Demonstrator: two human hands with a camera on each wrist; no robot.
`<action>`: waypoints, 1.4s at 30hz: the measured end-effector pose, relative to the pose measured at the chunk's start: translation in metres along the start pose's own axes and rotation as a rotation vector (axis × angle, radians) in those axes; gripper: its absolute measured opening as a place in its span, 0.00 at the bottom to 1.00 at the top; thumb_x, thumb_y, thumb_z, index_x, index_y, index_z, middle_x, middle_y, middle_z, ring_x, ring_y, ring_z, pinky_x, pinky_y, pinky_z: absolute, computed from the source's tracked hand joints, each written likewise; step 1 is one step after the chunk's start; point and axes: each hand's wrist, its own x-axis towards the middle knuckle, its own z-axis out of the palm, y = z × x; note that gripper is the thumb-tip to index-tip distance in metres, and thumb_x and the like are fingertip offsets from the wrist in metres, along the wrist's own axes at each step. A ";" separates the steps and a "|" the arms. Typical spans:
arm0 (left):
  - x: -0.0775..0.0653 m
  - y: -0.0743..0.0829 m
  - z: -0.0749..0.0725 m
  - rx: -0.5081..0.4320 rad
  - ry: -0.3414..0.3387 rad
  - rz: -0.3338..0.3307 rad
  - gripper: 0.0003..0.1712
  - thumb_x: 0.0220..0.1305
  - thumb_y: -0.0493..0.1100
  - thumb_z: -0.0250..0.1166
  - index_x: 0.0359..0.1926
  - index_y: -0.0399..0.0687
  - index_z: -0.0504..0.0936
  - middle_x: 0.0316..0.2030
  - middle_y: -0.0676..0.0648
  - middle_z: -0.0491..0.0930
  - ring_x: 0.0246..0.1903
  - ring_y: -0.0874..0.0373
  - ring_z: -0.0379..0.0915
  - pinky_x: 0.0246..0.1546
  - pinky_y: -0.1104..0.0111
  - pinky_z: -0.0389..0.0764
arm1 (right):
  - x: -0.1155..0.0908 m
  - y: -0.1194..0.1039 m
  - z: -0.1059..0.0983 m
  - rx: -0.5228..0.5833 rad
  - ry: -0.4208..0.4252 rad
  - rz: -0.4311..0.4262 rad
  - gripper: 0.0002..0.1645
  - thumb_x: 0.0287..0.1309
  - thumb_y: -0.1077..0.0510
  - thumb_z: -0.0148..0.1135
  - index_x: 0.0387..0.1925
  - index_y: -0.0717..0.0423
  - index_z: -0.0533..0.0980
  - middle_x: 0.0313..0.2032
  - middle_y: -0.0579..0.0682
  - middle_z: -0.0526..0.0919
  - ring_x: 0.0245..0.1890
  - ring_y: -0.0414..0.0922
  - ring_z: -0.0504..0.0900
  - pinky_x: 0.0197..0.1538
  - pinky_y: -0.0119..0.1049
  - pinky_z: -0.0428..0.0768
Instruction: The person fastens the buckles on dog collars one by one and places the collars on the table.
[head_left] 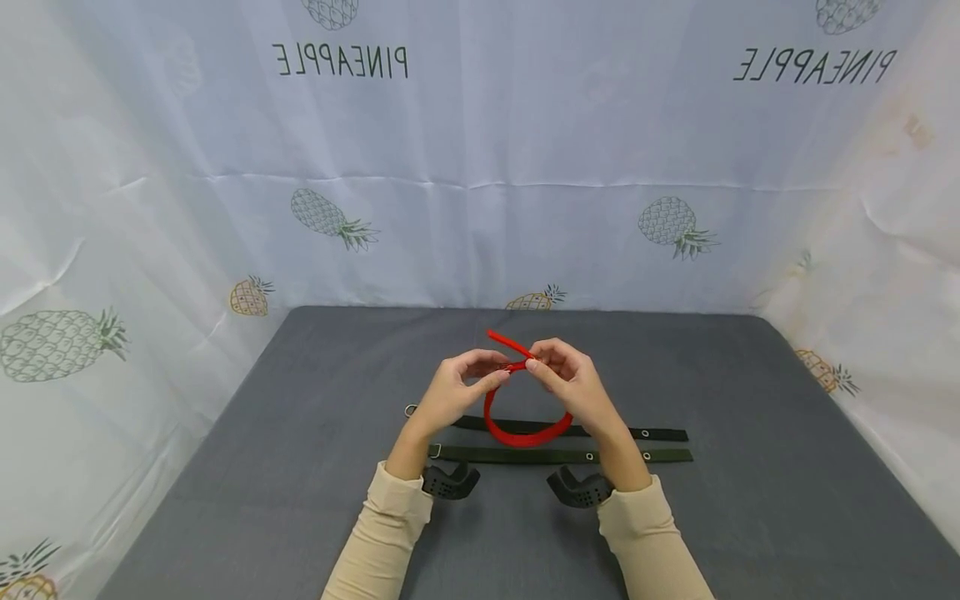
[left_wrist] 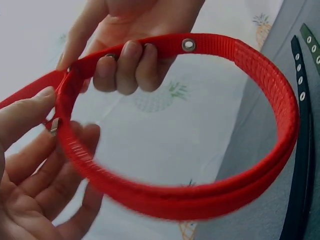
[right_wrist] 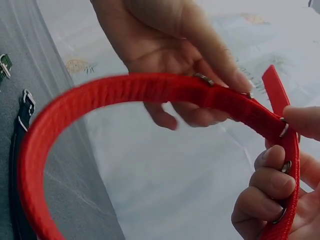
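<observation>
A red collar [head_left: 525, 439] is bent into a loop and held up above the table between both hands. At its buckle end, my left hand [head_left: 455, 390] pinches the band, thumb close to the metal buckle [left_wrist: 55, 126]. My right hand [head_left: 579, 390] grips the end with the eyelets, its fingers curled round the band. Near the right thumb a metal ring [right_wrist: 284, 128] crosses the band. The collar's tail [head_left: 504, 340] sticks out past the fingers, up and to the left in the head view.
Below the hands, a black collar [head_left: 663, 434] and a dark green collar [head_left: 510, 456] lie stretched out side by side on the grey table [head_left: 300, 500]. A white curtain [head_left: 480, 242] with pineapple prints stands behind and at both sides.
</observation>
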 end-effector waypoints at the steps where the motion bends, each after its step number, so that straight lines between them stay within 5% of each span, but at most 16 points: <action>1: 0.000 0.000 0.001 -0.018 0.009 0.010 0.15 0.65 0.37 0.62 0.51 0.37 0.79 0.44 0.34 0.83 0.39 0.54 0.82 0.41 0.72 0.82 | 0.000 0.000 0.001 0.013 -0.001 -0.001 0.10 0.66 0.64 0.55 0.45 0.68 0.71 0.23 0.39 0.70 0.21 0.42 0.65 0.26 0.30 0.67; 7: 0.000 0.000 0.007 -0.146 0.072 0.092 0.18 0.65 0.33 0.61 0.54 0.29 0.75 0.46 0.27 0.80 0.40 0.68 0.81 0.45 0.74 0.82 | -0.001 0.003 0.003 0.052 -0.007 -0.012 0.18 0.67 0.63 0.54 0.55 0.68 0.69 0.22 0.41 0.68 0.20 0.40 0.63 0.25 0.31 0.64; 11: 0.000 -0.001 0.010 -0.135 0.114 0.113 0.18 0.63 0.32 0.63 0.54 0.31 0.76 0.47 0.29 0.80 0.41 0.71 0.80 0.47 0.73 0.82 | -0.001 0.005 0.006 0.031 0.020 -0.034 0.17 0.67 0.63 0.55 0.55 0.66 0.71 0.22 0.40 0.67 0.19 0.38 0.62 0.24 0.32 0.64; 16: -0.001 0.000 0.011 -0.101 0.142 0.097 0.17 0.61 0.32 0.65 0.52 0.33 0.79 0.46 0.31 0.81 0.41 0.71 0.79 0.48 0.67 0.83 | -0.002 0.005 0.008 0.030 0.044 -0.045 0.13 0.66 0.64 0.55 0.49 0.67 0.72 0.24 0.42 0.71 0.21 0.37 0.65 0.25 0.29 0.67; 22: -0.001 0.000 0.013 -0.117 0.186 0.071 0.18 0.59 0.32 0.66 0.51 0.31 0.79 0.47 0.30 0.82 0.41 0.73 0.79 0.46 0.75 0.82 | -0.002 0.005 0.009 0.054 -0.022 -0.057 0.15 0.68 0.63 0.52 0.52 0.67 0.68 0.23 0.44 0.68 0.19 0.39 0.63 0.23 0.30 0.65; 37: 0.001 0.000 0.008 -0.154 0.163 0.087 0.17 0.59 0.29 0.65 0.50 0.28 0.78 0.47 0.27 0.79 0.40 0.75 0.78 0.46 0.75 0.82 | 0.000 0.001 0.010 -0.016 -0.003 -0.089 0.11 0.66 0.65 0.55 0.46 0.69 0.74 0.23 0.51 0.72 0.20 0.35 0.69 0.24 0.31 0.69; 42: 0.002 0.001 0.007 -0.181 0.146 0.114 0.18 0.59 0.29 0.65 0.50 0.28 0.77 0.47 0.26 0.79 0.40 0.74 0.78 0.44 0.77 0.81 | 0.002 0.001 0.009 -0.005 -0.012 -0.098 0.09 0.65 0.67 0.54 0.44 0.71 0.73 0.22 0.43 0.74 0.19 0.34 0.70 0.26 0.30 0.72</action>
